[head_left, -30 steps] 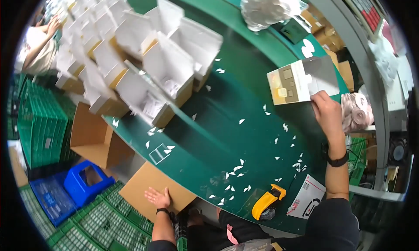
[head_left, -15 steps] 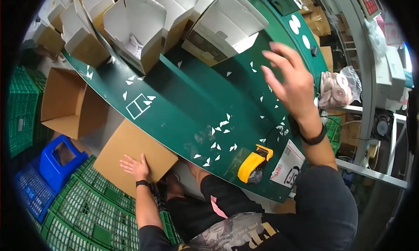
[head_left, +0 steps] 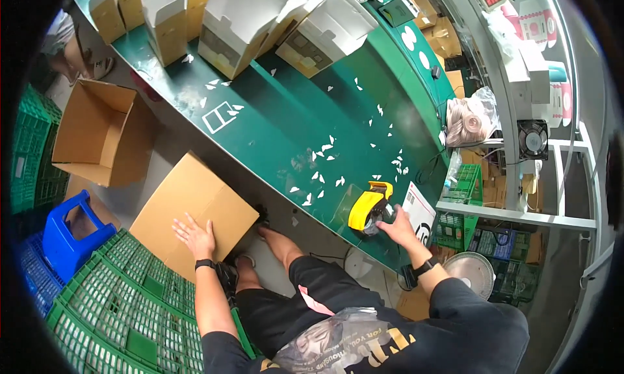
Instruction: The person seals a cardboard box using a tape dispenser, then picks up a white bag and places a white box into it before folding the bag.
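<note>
My left hand lies flat on a closed brown carton, its fingers spread over the top flaps. The carton stands off the left edge of the green worktable. At the table's near right end, my right hand has thumb and fingers around the near side of a yellow tape dispenser. The dispenser still rests on the table; the fingers partly hide its handle and clear roll. Just beyond that hand lies a white printed sheet.
Open white-lined boxes line the table's far side. White paper scraps are scattered over the tabletop. An open carton, a blue plastic stool and green crates stand at left. A fan and metal rack are at right.
My right hand has come down and nearer, from raised above the table to the tape dispenser. My left hand stays on the carton. The whole view has shifted.
</note>
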The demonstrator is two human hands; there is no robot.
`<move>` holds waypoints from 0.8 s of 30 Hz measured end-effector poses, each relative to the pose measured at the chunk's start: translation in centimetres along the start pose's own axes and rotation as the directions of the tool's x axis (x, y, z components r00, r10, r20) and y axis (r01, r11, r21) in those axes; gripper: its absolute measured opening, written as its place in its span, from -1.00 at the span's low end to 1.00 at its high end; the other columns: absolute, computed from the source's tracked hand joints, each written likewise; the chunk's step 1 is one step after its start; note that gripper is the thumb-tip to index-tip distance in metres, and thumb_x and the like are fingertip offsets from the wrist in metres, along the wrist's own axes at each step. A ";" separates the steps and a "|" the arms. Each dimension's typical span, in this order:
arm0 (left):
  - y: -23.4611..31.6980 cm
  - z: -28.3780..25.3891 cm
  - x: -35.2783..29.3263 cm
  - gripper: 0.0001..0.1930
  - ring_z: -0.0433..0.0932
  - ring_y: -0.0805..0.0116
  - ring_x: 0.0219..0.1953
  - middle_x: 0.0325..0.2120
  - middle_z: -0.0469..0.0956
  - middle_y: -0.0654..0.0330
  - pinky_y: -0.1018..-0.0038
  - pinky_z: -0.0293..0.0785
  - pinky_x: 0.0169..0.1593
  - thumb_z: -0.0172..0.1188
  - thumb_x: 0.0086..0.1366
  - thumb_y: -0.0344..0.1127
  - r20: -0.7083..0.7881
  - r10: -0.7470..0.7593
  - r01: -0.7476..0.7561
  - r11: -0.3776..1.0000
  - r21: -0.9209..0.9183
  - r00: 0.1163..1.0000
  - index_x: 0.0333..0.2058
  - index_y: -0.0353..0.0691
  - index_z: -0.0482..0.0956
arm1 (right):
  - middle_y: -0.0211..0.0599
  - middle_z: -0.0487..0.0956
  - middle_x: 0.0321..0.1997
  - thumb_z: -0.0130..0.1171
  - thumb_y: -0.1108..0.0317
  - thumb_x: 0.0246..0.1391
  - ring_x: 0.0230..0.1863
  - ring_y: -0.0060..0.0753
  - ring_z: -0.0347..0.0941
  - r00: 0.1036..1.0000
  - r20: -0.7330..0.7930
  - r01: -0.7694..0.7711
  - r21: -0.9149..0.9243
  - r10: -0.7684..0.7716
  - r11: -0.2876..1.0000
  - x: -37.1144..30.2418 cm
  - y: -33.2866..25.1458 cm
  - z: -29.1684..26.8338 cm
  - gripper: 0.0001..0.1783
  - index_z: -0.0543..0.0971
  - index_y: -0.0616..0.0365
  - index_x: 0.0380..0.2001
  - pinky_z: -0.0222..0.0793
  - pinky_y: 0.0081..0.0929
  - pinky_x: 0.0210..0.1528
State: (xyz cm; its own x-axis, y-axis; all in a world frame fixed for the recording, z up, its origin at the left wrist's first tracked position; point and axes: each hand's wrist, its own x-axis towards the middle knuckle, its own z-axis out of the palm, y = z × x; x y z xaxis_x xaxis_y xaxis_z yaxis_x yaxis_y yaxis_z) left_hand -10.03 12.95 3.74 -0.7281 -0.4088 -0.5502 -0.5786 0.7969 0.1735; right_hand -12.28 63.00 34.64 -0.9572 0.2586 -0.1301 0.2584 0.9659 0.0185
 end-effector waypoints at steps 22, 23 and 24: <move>16.6 -15.0 -12.8 -0.71 0.54 -0.05 -0.13 -0.20 0.58 -0.07 0.13 0.43 0.01 0.21 0.13 -0.45 -0.584 0.509 -0.741 0.617 -0.264 0.632 -0.13 -0.34 0.55 | -0.43 0.55 -0.48 0.13 0.32 0.25 -0.51 -0.57 0.43 0.875 0.428 -0.460 0.593 0.225 0.661 -2.2 7.2 1.2 -0.81 0.58 0.23 -0.22 0.40 -0.55 -0.42; 21.0 -16.7 -15.7 -0.71 0.57 -0.03 -0.19 -0.29 0.61 -0.03 0.13 0.48 -0.04 0.23 0.09 -0.42 -0.521 0.624 -0.809 0.506 -0.300 0.583 -0.17 -0.34 0.58 | -0.41 0.57 -0.46 0.14 0.30 0.24 -0.47 -0.56 0.46 0.888 0.411 -0.439 0.629 0.205 0.642 -2.5 7.5 1.9 -0.80 0.59 0.23 -0.23 0.42 -0.52 -0.38; 24.3 -15.8 -18.5 -0.66 0.57 -0.02 -0.18 -0.28 0.61 -0.02 0.15 0.50 -0.05 0.25 0.10 -0.34 -0.446 0.718 -0.845 0.449 -0.290 0.534 -0.12 -0.32 0.57 | -0.38 0.59 -0.45 0.14 0.29 0.23 -0.44 -0.54 0.50 0.901 0.390 -0.418 0.664 0.190 0.620 -2.8 7.8 2.4 -0.78 0.59 0.23 -0.23 0.44 -0.50 -0.34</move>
State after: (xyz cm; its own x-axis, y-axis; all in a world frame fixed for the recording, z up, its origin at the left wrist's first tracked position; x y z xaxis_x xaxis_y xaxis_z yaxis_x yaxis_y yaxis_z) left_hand -16.40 32.81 31.08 -0.9684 0.1557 0.1946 0.2490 0.5740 0.7800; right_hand -7.28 69.78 32.73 -0.7624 0.4105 -0.5003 0.6471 0.4804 -0.5920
